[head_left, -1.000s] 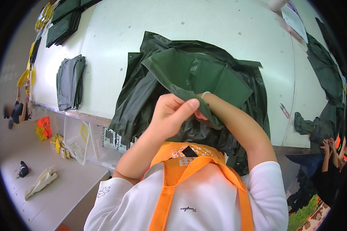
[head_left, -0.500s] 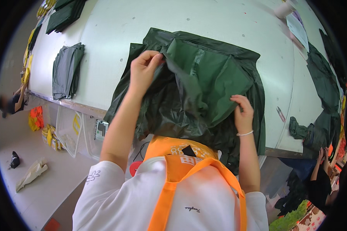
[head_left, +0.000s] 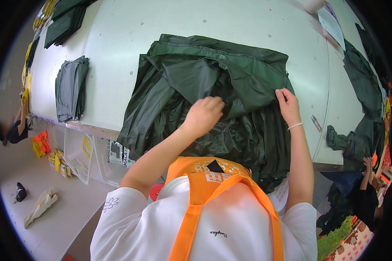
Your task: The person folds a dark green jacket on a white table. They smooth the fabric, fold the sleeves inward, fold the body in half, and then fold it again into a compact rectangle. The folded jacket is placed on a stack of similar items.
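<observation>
1 edge of dark green coated fabric (head_left: 253, 87) is pinched by the right hand (head_left: 289, 107). The grip of the left hand (head_left: 203, 115) cannot be told.

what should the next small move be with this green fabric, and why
Probably smooth the dark green fabric flat with the left hand: it looks rumpled around that hand, while the right hand is at its right edge.
</observation>
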